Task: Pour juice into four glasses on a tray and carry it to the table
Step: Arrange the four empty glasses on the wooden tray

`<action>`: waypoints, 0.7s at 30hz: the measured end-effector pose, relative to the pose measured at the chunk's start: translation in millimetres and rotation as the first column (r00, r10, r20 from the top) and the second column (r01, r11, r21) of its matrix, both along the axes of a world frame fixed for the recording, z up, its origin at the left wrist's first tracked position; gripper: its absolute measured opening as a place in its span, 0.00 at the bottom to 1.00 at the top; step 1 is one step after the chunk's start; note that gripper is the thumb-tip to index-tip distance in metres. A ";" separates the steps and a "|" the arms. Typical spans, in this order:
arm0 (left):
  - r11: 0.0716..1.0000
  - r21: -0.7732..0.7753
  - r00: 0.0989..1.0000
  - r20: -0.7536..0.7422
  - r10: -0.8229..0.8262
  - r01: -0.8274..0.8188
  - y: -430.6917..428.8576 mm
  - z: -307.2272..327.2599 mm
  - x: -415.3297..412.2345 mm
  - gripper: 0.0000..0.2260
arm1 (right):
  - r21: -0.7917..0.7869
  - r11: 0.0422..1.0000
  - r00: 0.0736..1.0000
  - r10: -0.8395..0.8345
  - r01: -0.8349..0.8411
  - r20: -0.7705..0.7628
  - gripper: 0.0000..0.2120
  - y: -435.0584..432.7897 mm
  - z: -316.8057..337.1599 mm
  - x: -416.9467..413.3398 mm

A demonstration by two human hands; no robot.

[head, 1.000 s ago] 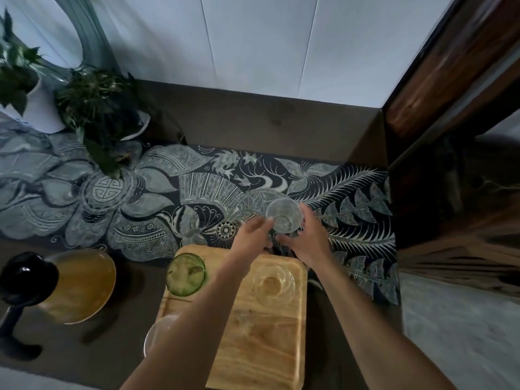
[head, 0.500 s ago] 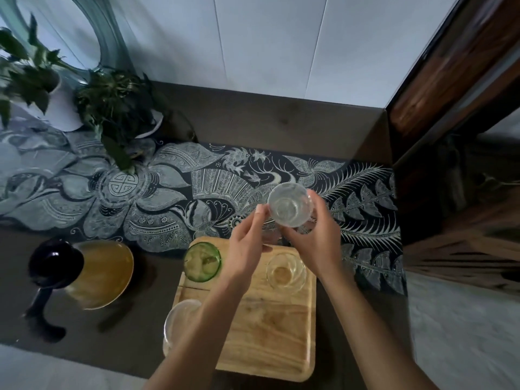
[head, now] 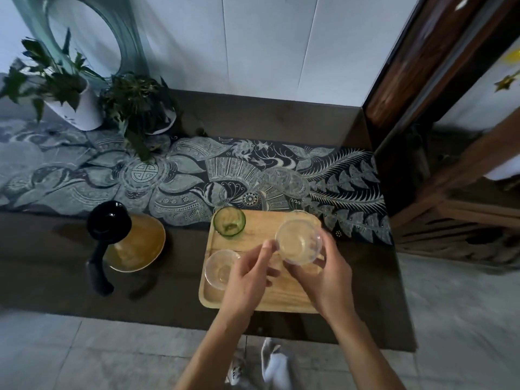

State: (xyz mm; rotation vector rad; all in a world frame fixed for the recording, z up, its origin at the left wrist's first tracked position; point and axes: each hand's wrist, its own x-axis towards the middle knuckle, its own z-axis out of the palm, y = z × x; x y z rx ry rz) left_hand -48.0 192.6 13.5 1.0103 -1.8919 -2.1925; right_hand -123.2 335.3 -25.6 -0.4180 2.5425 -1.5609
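A clear glass (head: 298, 240) is held above the right half of a wooden tray (head: 254, 301), gripped around its side by the right hand (head: 323, 273). The left hand (head: 247, 277) is seen just beside it, its fingers half curled and closed on nothing, a fingertip touching or nearly touching the glass rim. On the tray, a green glass (head: 229, 221) is stood at the far left corner and a second clear glass (head: 221, 268) at the near left, partly covered by the left hand. The tray is laid on a dark bench (head: 56, 277), its far edge overlapping a patterned runner (head: 174, 181). Well to the left, a pitcher (head: 126, 243) of amber juice with a black lid and handle is seen on the bench. Two potted plants (head: 92, 94) are placed at the back left.
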 end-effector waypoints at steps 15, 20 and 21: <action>0.975 -0.002 0.956 0.196 -0.217 0.221 40.0 -62.8 11.6 0.10 | 0.227 0.973 0.992 0.001 -0.030 0.128 0.38 36.1 -73.0 22.8; 0.988 0.053 0.960 0.233 -0.152 0.144 50.1 -76.0 7.4 0.06 | 0.227 0.971 0.985 0.031 -0.070 0.169 0.39 48.9 -85.3 17.7; 0.990 0.058 0.960 0.244 -0.137 0.126 50.0 -77.6 8.0 0.07 | 0.217 0.973 0.985 0.045 -0.081 0.166 0.40 49.8 -86.1 17.5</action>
